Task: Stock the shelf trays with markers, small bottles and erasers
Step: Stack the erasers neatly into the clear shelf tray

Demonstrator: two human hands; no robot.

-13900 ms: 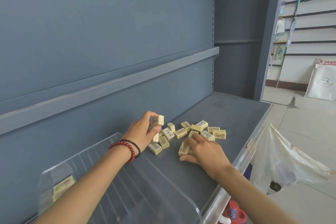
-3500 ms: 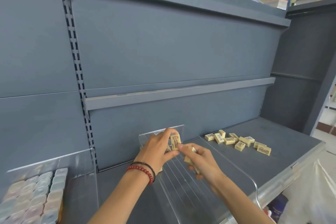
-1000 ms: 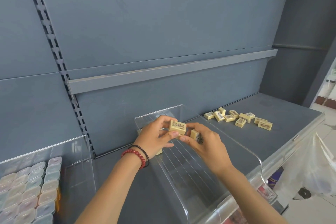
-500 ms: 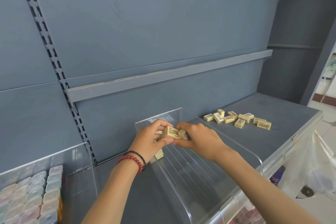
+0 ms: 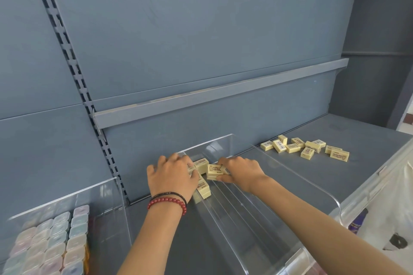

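Two hands work pale yellow erasers at the back of a clear plastic shelf tray (image 5: 245, 225).

The right hand (image 5: 242, 172) has its grip pinched on one pale yellow rectangular eraser (image 5: 214, 171), thumb beneath and fingers on top, close to the tray's back wall. The left hand (image 5: 172, 177), with a red bead bracelet (image 5: 167, 202) at the wrist, bends its fingers over the stacked erasers (image 5: 203, 187) in the tray's back left corner; whether its grip grasps one I cannot tell. A loose cluster of erasers (image 5: 304, 148) lies on the grey metal shelf (image 5: 368, 169) right of the tray, apart from it. At the shelf's left end a second clear tray (image 5: 107, 207) holds pastel lidded boxes (image 5: 55, 241).
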